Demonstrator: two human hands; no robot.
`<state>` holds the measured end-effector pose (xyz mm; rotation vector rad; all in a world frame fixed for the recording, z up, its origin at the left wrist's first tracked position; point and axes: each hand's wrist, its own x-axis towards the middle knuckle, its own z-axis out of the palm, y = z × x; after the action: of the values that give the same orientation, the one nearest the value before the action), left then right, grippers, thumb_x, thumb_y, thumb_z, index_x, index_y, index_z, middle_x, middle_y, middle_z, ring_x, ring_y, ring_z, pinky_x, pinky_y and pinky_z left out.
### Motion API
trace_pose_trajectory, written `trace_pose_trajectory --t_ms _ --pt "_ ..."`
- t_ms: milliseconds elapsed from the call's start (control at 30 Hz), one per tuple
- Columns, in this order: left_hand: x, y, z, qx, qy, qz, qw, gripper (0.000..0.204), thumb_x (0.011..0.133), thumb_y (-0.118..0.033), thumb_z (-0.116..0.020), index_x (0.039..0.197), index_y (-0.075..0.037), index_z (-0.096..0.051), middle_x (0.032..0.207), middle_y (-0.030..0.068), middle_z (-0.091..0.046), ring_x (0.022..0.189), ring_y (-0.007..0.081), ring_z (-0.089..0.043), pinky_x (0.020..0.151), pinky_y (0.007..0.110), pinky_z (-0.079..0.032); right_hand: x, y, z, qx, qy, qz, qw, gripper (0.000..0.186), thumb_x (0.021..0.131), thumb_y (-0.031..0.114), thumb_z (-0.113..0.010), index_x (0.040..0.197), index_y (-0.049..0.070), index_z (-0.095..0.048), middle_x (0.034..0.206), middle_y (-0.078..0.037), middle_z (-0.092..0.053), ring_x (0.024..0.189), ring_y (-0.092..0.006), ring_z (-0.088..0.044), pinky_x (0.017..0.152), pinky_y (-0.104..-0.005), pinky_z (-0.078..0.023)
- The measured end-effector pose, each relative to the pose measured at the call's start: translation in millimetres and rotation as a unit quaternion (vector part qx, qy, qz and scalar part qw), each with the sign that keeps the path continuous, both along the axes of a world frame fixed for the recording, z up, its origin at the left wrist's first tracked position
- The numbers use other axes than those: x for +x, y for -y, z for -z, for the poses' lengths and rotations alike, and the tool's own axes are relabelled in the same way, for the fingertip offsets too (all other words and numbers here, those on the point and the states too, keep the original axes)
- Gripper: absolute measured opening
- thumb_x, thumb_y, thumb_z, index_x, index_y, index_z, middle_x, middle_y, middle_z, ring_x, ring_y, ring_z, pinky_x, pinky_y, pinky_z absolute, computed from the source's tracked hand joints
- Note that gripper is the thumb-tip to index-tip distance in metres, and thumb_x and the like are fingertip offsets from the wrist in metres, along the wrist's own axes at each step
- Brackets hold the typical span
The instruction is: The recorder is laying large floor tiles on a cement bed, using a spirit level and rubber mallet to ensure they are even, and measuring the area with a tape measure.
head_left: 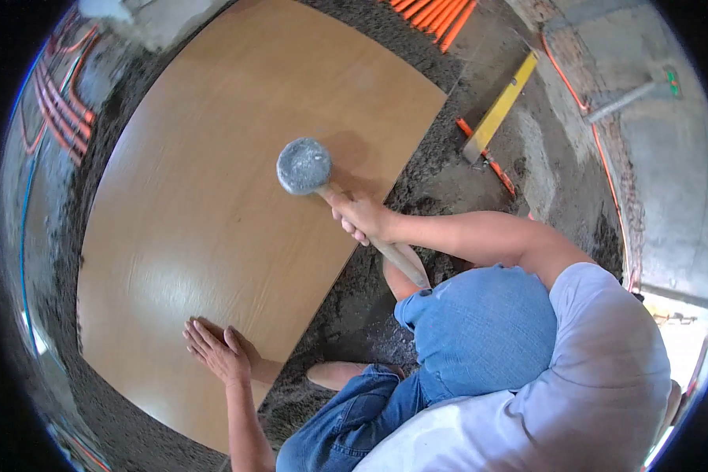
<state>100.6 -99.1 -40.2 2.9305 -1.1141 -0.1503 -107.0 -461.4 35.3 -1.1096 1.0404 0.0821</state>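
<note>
Toward the lower left, the left hand [222, 358] is palm-down, fingers narrowly spaced, over the large glossy tan tile [204, 197] on dark grey mortar [352, 311]; beyond, the right hand [365, 217] clasps the grey round-headed, wooden-handled mallet [304, 166], best tapped lightly, squarely and evenly.

We have fairly bright, diffuse light, with a blown-out opening [688, 350] at lower right. Pale glare spreads across the glossy tan tile [236, 102], where we see soft shadows beside the mallet [304, 167] and left hand [222, 360]. Fisheye distortion bows the tile's edges; blue fringing borders our black corners.
</note>
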Motion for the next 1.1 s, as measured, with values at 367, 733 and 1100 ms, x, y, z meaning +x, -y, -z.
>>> trace_pose_trajectory --t_ms 367,733,1100 --pt "37 324 -10 -0.075 -0.01 0.284 0.956 0.065 0.093 -0.04 -0.042 0.14 0.002 -0.028 0.148 0.0205 -0.026 0.139 0.0374 -0.019 0.112 0.051 -0.013 51 104 -16 -0.085 0.073 0.078 0.991 0.05 0.093 0.056 -0.04 0.077 0.008 -0.043 0.052 0.001 -0.042 0.038 -0.0083 -0.041 0.035 -0.0265 -0.035" --pt "22 330 -4 -0.008 0.014 0.307 0.952 0.071 0.093 -0.047 -0.036 0.142 0.002 -0.023 0.151 0.0197 -0.019 0.14 0.0363 -0.014 0.113 0.051 -0.008 36 128 -22 -0.088 0.039 0.172 0.98 0.063 0.089 0.062 -0.037 0.071 0.004 -0.053 0.054 -0.006 -0.051 0.039 -0.0175 -0.05 0.039 -0.0346 -0.042" --pt "24 327 -2 -0.006 0.026 0.319 0.947 0.073 0.092 -0.044 -0.041 0.142 0.004 -0.019 0.15 0.0225 -0.017 0.14 0.0386 -0.012 0.112 0.053 -0.007 23 109 -20 -0.22 0.003 0.099 0.97 0.076 0.088 0.066 -0.033 0.093 -0.004 -0.063 0.087 -0.025 -0.065 0.084 -0.0328 -0.065 0.075 -0.0446 -0.049"
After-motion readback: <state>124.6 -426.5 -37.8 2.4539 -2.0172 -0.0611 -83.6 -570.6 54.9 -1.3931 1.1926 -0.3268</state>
